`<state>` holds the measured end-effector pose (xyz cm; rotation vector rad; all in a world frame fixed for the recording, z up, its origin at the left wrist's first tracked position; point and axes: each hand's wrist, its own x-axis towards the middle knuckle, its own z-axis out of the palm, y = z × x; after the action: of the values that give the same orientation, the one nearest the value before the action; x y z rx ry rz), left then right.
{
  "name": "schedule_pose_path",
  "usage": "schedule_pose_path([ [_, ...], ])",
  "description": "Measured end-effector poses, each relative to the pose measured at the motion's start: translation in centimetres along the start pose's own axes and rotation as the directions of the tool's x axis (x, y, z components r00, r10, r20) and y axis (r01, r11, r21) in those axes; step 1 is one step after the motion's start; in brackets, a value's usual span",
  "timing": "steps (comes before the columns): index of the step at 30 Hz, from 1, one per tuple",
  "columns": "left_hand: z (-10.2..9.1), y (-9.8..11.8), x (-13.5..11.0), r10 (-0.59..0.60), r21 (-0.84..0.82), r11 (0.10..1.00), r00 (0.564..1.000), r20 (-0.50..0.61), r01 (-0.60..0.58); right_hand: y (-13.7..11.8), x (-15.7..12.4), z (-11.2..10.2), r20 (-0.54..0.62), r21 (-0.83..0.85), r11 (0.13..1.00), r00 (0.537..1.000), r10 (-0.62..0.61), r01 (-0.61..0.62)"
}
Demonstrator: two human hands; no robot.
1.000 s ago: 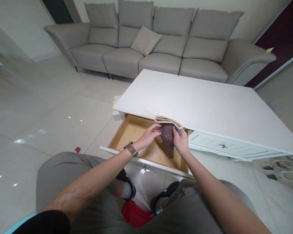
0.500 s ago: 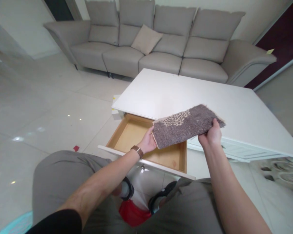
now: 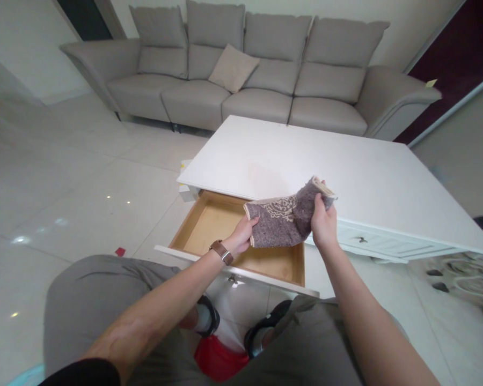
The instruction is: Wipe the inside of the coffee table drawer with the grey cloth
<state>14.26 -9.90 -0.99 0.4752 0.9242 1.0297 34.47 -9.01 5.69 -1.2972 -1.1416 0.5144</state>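
Note:
A folded grey-brown towel (image 3: pixel 277 225) with a cream flower pattern hangs between my two hands, above an open wooden drawer (image 3: pixel 209 220). My left hand (image 3: pixel 243 235), below a brown wristwatch, is closed on the towel's left end with the thumb on top. At the other end my right hand (image 3: pixel 324 220) grips the towel, its thumb pressed on the near face. The towel's right part bends upward, showing layered cream edges. The drawer belongs to a white coffee table (image 3: pixel 338 166), and its visible floor is bare wood.
Behind the table stands a long grey sofa (image 3: pixel 261 107) with a beige cushion (image 3: pixel 233 68). A red item (image 3: pixel 219 358) lies on the floor between my feet, and a small red scrap (image 3: pixel 120 251) lies to the left. A second drawer front (image 3: pixel 376 244) is closed at right.
My right hand has moved left and inward, so the towel, flat and stretched before, now bends up at its right end. My left hand still holds its end.

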Motion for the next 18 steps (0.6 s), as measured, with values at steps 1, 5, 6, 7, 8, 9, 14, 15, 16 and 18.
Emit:
schedule_pose_path([
  [1,0.3,0.3,-0.2,0.013,-0.016,1.000,1.000,0.002,-0.013,-0.7,-0.9,0.5,0.129,-0.075,0.992,0.987,-0.093,0.103],
  [5,1.1,0.8,-0.9,0.093,-0.095,0.991,0.995,-0.047,-0.097,-2.3,-5.3,3.1,0.697,-0.308,0.846,0.708,-0.111,0.436],
  [6,1.1,0.9,-1.1,0.096,-0.117,0.988,0.993,-0.066,-0.103,-2.3,-6.2,3.8,0.769,-0.360,0.797,0.638,-0.041,0.485],
  [7,0.9,1.1,-1.4,0.087,-0.141,0.985,0.993,-0.078,-0.098,-2.1,-7.0,4.3,0.808,-0.403,0.754,0.589,0.027,0.519],
  [8,0.6,1.2,-1.7,0.073,-0.164,0.983,0.994,-0.078,-0.085,-1.9,-7.5,4.7,0.827,-0.430,0.722,0.557,0.074,0.542],
  [9,0.1,1.5,-2.1,0.055,-0.182,0.981,0.996,-0.064,-0.066,-1.6,-8.0,5.1,0.841,-0.433,0.706,0.533,0.093,0.560],
  [14,-3.0,2.7,-3.0,-0.006,-0.009,1.000,1.000,0.001,0.006,-1.3,-9.0,5.4,0.915,-0.265,0.716,0.403,-0.026,0.646],
  [15,-3.7,2.9,-2.9,-0.018,0.050,0.999,1.000,-0.008,0.019,-1.4,-9.1,5.4,0.920,-0.234,0.721,0.387,-0.052,0.653],
  [16,-4.4,3.2,-2.7,-0.015,0.106,0.994,1.000,-0.028,0.018,-1.5,-9.3,5.4,0.927,-0.205,0.728,0.368,-0.071,0.655],
  [18,-5.7,4.1,-2.1,0.078,0.251,0.967,0.992,-0.102,-0.050,-1.8,-9.7,5.3,0.941,-0.161,0.747,0.328,-0.080,0.645],
])
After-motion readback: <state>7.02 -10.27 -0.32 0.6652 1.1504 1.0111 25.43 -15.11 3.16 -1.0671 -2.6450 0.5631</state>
